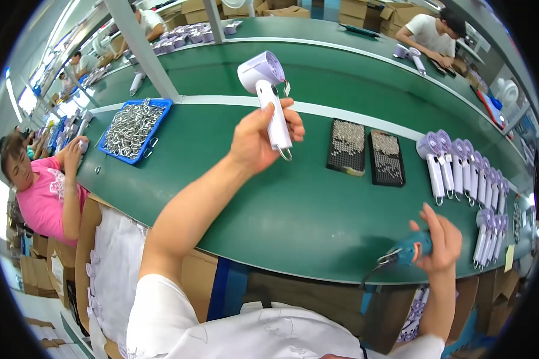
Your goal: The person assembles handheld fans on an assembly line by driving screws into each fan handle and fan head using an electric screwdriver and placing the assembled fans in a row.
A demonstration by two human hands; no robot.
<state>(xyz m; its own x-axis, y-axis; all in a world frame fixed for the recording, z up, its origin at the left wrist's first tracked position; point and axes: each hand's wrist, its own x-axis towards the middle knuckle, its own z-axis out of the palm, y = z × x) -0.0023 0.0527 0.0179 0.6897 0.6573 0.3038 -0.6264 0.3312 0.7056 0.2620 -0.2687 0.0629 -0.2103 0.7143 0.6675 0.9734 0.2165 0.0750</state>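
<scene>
Raised over the bench, my left hand (259,139) is closed round the white handle of a lilac handheld fan (273,119). The round fan head points up and away, and a metal clip hangs from the handle's lower end. At the right front, my right hand (442,244) loosely holds a teal electric screwdriver (414,246), its index finger stretched out. A metal hanging loop and dark cord show at the tool's left end; its tip is hidden by the hand. Two black trays of small screws, the left tray (346,163) and the right tray (387,173), lie beyond it.
A blue tray (168,107) of metal clips sits at the left on the green bench (269,221). Rows of lilac fans (461,167) lie at the right. A white rail (335,112) crosses behind. A person in pink (48,191) works at the left; others sit across.
</scene>
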